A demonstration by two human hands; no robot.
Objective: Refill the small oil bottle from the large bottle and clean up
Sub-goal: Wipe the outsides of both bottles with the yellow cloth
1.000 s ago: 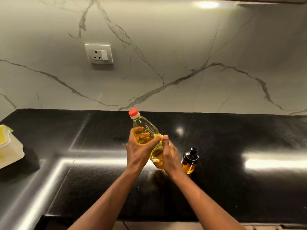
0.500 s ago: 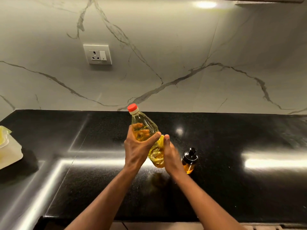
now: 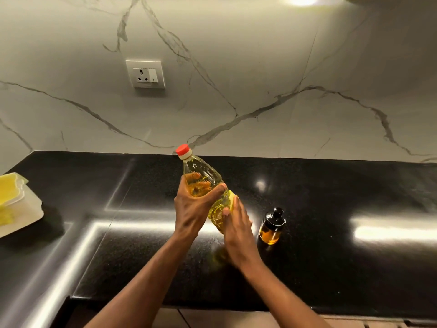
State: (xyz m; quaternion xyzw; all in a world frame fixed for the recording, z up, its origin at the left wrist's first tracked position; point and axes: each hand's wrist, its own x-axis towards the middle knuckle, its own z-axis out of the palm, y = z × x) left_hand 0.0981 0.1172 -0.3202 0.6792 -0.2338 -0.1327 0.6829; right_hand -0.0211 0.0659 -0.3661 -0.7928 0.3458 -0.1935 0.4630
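Observation:
The large clear bottle [image 3: 205, 177] of yellow oil has a red cap [image 3: 182, 149] screwed on and is tilted with its top leaning left, lifted above the black counter. My left hand [image 3: 194, 207] grips its upper body, fingers wrapped behind and thumb across the front. My right hand [image 3: 236, 223] lies with straight fingers against the bottle's lower right side. The small round bottle [image 3: 270, 227] with amber oil and a black pump top stands upright on the counter, just right of my right hand and apart from it.
The black stone counter [image 3: 331, 209] runs to a marble wall with a socket [image 3: 145, 74]. At the far left edge lies a white tray [image 3: 21, 216] with yellow cloths [image 3: 8, 189]. The counter's front edge is near my forearms.
The large bottle has risen and its cap has swung a little left. My right hand has slid down its lower side. The small bottle has not moved.

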